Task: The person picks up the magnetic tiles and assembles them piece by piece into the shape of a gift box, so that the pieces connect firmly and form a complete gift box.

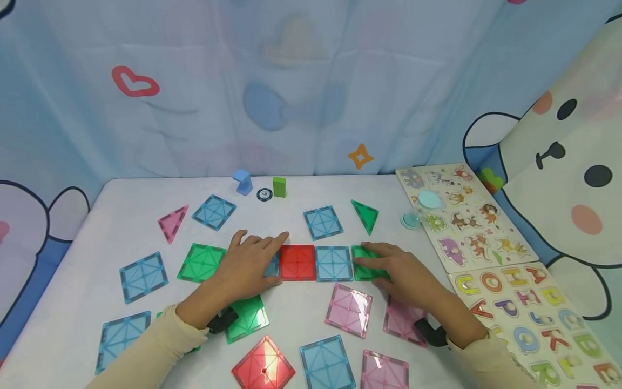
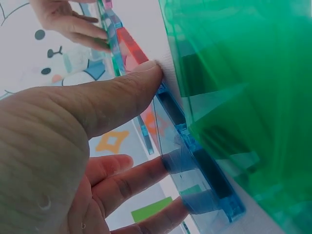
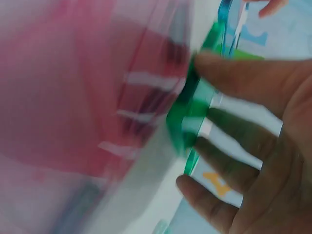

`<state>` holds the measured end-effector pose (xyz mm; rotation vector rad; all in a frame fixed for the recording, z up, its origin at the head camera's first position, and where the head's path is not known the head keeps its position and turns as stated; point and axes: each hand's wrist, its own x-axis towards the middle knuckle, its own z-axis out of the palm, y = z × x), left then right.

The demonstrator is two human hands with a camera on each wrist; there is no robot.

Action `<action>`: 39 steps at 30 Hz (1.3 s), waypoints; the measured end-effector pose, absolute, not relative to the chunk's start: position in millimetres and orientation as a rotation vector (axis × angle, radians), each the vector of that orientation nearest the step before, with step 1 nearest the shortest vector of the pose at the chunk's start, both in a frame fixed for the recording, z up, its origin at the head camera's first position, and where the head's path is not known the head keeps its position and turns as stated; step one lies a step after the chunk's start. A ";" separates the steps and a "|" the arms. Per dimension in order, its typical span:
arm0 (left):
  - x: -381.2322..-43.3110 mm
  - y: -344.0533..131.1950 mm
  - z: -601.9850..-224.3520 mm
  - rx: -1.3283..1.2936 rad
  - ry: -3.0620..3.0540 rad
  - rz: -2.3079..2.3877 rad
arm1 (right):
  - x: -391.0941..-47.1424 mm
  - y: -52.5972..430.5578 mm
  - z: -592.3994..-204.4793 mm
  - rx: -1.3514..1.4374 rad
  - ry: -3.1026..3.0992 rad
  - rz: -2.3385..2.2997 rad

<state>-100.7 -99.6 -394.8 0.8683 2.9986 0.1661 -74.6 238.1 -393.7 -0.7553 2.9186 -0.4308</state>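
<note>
A row of square see-through magnetic tiles lies across the middle of the table. My left hand (image 1: 248, 265) spans the blue tile (image 1: 274, 267) at its left end, thumb at the near edge and fingers at the far edge. Beside that tile come a red tile (image 1: 298, 263) and another blue tile (image 1: 333, 263). At the right end, my right hand (image 1: 405, 273) holds a green tile (image 1: 361, 273) between thumb and fingers. In the right wrist view, the thumb (image 3: 234, 73) meets the green tile's near edge. Part of the left blue tile is hidden under the hand.
Loose tiles lie all around, including a green tile (image 1: 201, 262), a pink tile (image 1: 349, 310) and a red tile (image 1: 264, 364). Two puzzle boards (image 1: 468, 216) line the right side. Small blocks (image 1: 279, 187) and a round chip (image 1: 264, 194) sit at the back.
</note>
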 end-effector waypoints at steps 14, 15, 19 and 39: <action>-100.2 -97.4 -392.9 0.806 2.985 0.157 | -9.3 208.4 -393.0 -0.987 2.887 -0.306; -100.1 -97.8 -392.8 0.802 2.983 0.160 | -5.9 210.0 -393.4 -0.975 2.883 -0.296; -100.1 -98.6 -393.2 0.815 2.978 0.168 | 1.6 224.5 -393.4 -0.852 2.931 -0.291; -100.4 -101.7 -395.4 0.804 2.985 0.211 | 2.2 284.5 -406.9 -0.490 3.077 -0.462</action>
